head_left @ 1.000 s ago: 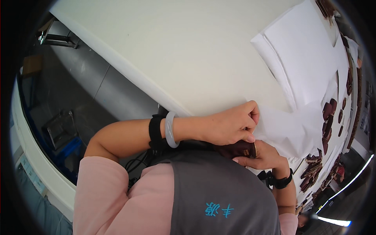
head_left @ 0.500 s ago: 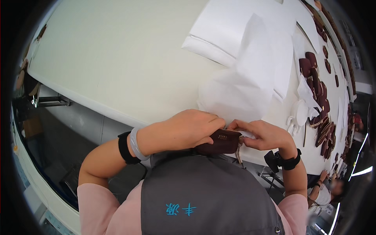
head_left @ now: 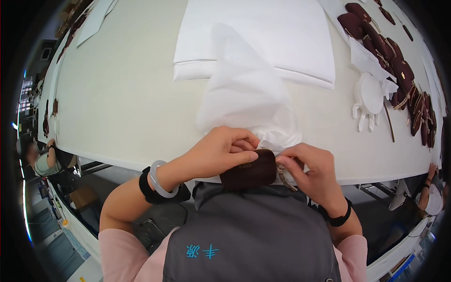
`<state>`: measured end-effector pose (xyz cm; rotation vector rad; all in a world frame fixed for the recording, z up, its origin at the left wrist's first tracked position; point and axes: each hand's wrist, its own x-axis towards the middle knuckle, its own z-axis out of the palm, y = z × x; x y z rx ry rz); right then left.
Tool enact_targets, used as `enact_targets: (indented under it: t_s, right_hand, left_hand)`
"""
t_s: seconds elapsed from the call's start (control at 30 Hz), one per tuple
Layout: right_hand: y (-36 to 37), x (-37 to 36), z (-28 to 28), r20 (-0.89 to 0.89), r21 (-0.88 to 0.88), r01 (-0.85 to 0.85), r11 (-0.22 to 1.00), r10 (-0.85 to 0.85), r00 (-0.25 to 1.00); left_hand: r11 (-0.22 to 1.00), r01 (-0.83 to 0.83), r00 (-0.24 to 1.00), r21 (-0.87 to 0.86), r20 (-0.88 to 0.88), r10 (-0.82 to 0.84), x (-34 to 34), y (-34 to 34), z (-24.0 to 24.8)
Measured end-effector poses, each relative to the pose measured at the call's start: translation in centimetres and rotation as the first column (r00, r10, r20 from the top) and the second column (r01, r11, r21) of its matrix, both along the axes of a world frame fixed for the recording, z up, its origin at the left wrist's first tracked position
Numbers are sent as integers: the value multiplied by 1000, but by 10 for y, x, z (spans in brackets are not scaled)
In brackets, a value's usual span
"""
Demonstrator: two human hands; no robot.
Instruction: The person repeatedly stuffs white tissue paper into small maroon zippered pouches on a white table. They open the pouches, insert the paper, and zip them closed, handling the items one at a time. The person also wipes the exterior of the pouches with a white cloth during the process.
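Maroon pouch [head_left: 249, 174] is held near its zipped edge by the left hand [head_left: 220, 151]. Its beige cord [head_left: 283, 176] is pinched by the right hand [head_left: 314, 168], near crumpled white paper [head_left: 249, 105].

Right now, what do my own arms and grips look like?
Your left arm has a short pink sleeve, a black strap and a smooth, pale grey bangle. Your right arm has a matching sleeve and a black wristband. The left grip and right grip wear no gloves.
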<state>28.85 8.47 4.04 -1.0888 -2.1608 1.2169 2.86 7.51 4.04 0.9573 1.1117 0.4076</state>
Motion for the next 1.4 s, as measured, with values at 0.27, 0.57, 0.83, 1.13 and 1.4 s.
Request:
enact_targets:
  t_s: [0.27, 0.57, 0.83, 1.13, 1.4]
  right_hand:
    - [10, -19, -21, -66, -120, -45, 992, 37, 997]
    - [36, -13, -40, -323, -170, -94, 981, 34, 946]
    - [42, -12, -47, -352, -136, -105, 985, 51, 935]
    - [51, -9, -52, -365, -145, -17, 989, -38, 930]
    - [47, 10, -20, -58, -46, -156, 987, 153, 986]
  left_hand:
    - [936, -92, 995, -338, 10, 102, -1, 10, -10]
    - [793, 207, 966, -573, 249, -72, -11, 24, 8]
    - [657, 725, 673, -208, 418, -610, 9, 58, -22]
    - [873, 233, 971, -428, 50, -234, 36, 47, 2]
    - [707, 645, 733, 288, -494, -468, 18, 32, 20]
